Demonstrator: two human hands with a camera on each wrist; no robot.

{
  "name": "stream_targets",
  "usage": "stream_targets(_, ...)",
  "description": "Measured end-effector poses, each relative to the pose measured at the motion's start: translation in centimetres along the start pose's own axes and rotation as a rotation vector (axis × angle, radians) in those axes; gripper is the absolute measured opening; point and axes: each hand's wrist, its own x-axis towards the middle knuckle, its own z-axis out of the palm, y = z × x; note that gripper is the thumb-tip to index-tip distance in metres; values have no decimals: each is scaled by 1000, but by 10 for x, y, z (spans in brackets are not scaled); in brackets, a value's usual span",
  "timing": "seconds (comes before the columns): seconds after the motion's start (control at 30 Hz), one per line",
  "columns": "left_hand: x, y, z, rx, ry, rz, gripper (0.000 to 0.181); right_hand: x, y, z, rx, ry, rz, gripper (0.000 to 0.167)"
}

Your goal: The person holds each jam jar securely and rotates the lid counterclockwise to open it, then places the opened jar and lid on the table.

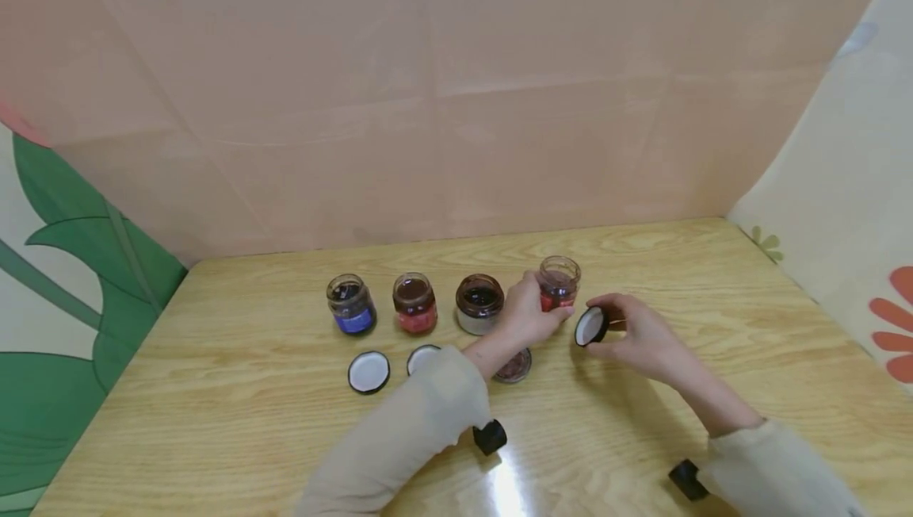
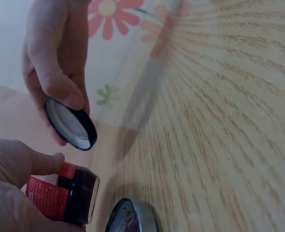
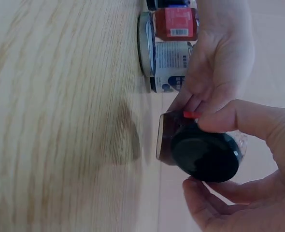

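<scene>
My left hand [image 1: 524, 315] grips a red-labelled glass jam jar [image 1: 559, 283] round its side, its mouth uncovered. In the left wrist view the jar's base seems raised off the table. Just to the right, my right hand [image 1: 635, 338] pinches a black lid [image 1: 591, 327] by its rim, between thumb and fingers. The lid is tilted, its white inside facing left, and stands apart from the jar in the head view. In the right wrist view the lid's dark top [image 3: 205, 153] covers part of the jar.
Left of my hands stand uncovered jars in a row: blue-labelled [image 1: 353, 311], pink-labelled [image 1: 415, 307] and pale-labelled [image 1: 479, 304]. In front lie upturned lids, one white [image 1: 368, 372], one partly behind my left sleeve [image 1: 423, 357], one stained dark red [image 1: 515, 366]. A pink sheet [image 1: 442, 144] hangs behind the table.
</scene>
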Motion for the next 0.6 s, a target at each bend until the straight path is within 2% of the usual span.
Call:
stream_targets(0.27, 3, -4, 6, -4, 11, -22, 50, 2, -1, 9, -39, -56, 65, 61)
stream_targets(0.6, 5, -8, 8, 59, 41, -28, 54, 5, 1, 18, -134, -58, 63, 62)
